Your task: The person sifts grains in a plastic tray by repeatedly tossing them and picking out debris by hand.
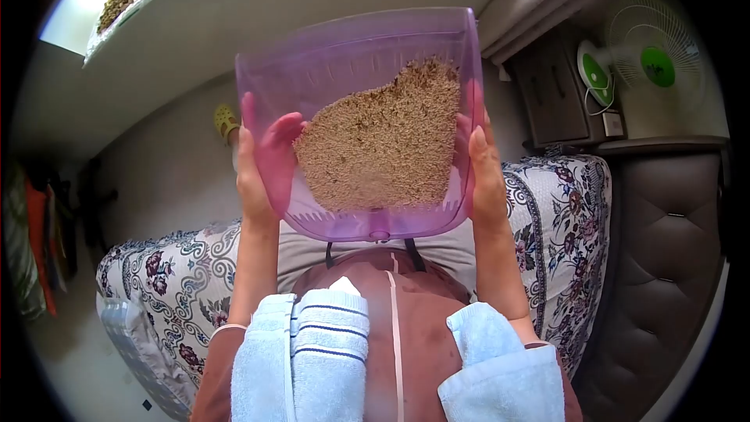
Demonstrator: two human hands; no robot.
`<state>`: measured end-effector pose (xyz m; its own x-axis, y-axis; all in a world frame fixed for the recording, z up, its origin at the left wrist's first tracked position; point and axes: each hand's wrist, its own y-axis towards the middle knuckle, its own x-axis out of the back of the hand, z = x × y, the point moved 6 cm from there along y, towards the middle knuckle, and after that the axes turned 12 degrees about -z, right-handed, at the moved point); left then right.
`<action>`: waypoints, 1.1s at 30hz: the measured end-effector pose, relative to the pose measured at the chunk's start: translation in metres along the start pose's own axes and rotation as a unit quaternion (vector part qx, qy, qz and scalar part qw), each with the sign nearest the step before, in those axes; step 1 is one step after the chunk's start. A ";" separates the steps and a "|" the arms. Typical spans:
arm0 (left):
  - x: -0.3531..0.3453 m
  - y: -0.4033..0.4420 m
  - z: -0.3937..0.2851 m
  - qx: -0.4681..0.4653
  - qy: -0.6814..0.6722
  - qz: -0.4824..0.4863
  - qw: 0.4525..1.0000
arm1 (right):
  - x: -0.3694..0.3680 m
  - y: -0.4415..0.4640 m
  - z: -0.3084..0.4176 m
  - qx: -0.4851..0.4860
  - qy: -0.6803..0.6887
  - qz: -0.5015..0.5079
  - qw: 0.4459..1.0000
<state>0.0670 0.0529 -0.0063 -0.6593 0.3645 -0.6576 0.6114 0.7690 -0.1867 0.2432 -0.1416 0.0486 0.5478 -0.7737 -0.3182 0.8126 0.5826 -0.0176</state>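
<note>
Head view: upper centre, left hand (256, 184) and right hand (487, 180) grip the purple tray (344, 70) by its side edges, fingers (pink through the plastic) wrapped around; grain (383, 141) nears its right wall; floor (168, 168) stretches left.

"Where could another hand reach into that tub (351, 47)?"
"Straight down from above, onto the grain (383, 148)."
"And from the sides?"
"Partly blocked: the left hand (254, 180) and right hand (487, 180) hold the side walls (472, 55)."
"Over the near rim (379, 235)?"
"The person's shirt (426, 320) stands close there; the far rim (355, 22) leaves more room."
</note>
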 end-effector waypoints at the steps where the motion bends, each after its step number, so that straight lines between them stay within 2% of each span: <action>1: 0.000 -0.001 0.002 -0.003 0.001 0.001 1.000 | 0.001 0.001 0.000 0.006 0.009 0.009 1.000; 4: 0.003 0.008 0.019 -0.004 0.035 -0.007 0.999 | 0.037 0.000 -0.049 -0.115 0.042 -0.028 0.992; 9: 0.014 0.011 0.048 0.048 0.056 -0.052 0.996 | 0.058 -0.008 -0.071 -0.122 0.077 -0.082 0.986; 11: 0.010 0.015 0.046 0.069 0.070 -0.052 0.994 | 0.048 -0.006 -0.045 -0.095 0.017 -0.093 0.991; 12: 0.003 0.012 0.035 0.046 0.053 -0.027 0.997 | 0.042 -0.007 -0.030 -0.084 -0.014 -0.099 0.991; 15: -0.031 0.002 -0.005 -0.034 -0.008 0.048 0.998 | 0.020 -0.014 0.020 0.031 -0.002 -0.031 0.999; 18: -0.027 0.017 0.007 -0.060 0.076 0.055 0.994 | 0.049 -0.011 -0.030 0.030 0.032 -0.080 0.996; 19: -0.025 0.021 0.017 -0.026 0.088 0.056 0.994 | 0.052 -0.017 -0.034 -0.012 0.000 -0.124 0.992; 22: -0.008 0.014 0.036 0.030 0.073 0.007 0.997 | 0.054 -0.021 -0.045 -0.022 0.036 -0.080 0.996; 23: 0.000 0.010 0.043 0.050 0.095 -0.007 0.994 | 0.060 -0.023 -0.054 -0.074 0.051 -0.085 0.992; 26: 0.001 0.017 0.047 0.045 0.128 -0.015 0.991 | 0.058 -0.022 -0.058 -0.139 0.077 -0.124 0.979; 27: -0.001 0.018 0.041 0.025 0.129 -0.009 0.991 | 0.057 -0.022 -0.053 -0.136 0.077 -0.138 0.978; 29: -0.025 0.009 0.011 -0.001 0.124 -0.009 0.992 | 0.042 -0.023 -0.019 -0.087 0.056 -0.082 0.991; 31: -0.055 -0.004 -0.023 -0.054 0.071 0.052 0.995 | 0.031 -0.026 0.009 -0.006 0.039 -0.036 0.999; 32: -0.065 -0.008 -0.033 -0.086 0.051 0.085 0.991 | 0.030 -0.027 0.009 0.041 0.041 -0.038 0.998; 33: -0.058 -0.001 -0.026 -0.081 0.069 0.078 0.991 | 0.040 -0.024 -0.012 0.034 0.024 -0.045 0.998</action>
<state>0.0938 0.0443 0.0510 -0.6226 0.5454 -0.5611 0.6393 0.7680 0.0371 0.2434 -0.1834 0.0249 0.4628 -0.8088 -0.3628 0.8709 0.4913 0.0157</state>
